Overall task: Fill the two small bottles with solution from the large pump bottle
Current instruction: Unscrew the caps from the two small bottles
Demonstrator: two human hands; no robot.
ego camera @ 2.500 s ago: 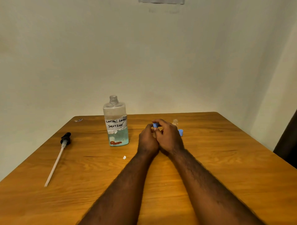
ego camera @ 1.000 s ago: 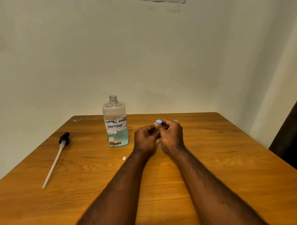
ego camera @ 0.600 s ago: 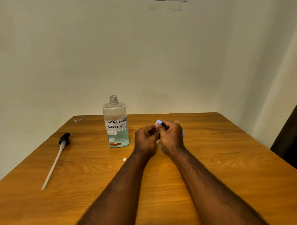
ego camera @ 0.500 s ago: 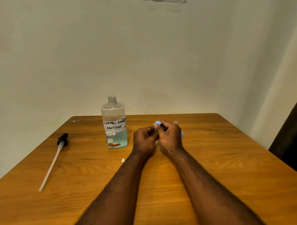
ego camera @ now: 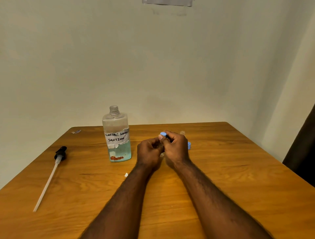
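Frame centre: fingers of the left hand (ego camera: 148, 152) grip the mostly hidden, clear small bottle (ego camera: 162, 154); the right hand (ego camera: 176, 148) pinches its blue cap (ego camera: 163, 134).

A wooden bench (ego camera: 221, 187) fills the lower half of the frame, its top orange-brown with dark grain streaks and its far corners rounded. A tiny white scrap (ego camera: 126, 174) lies on it, a little left of centre. At the bench's far left corner sits a small flat bit of wrapper (ego camera: 76, 131), pale with a touch of blue, too small to make out further. Behind, a plain cream wall (ego camera: 153, 68) takes up the upper half and meets a side wall on the right. A grey strip (ego camera: 167, 2) is cut off by the top edge. Something dark (ego camera: 303, 150), perhaps a curtain, stands at the right edge.
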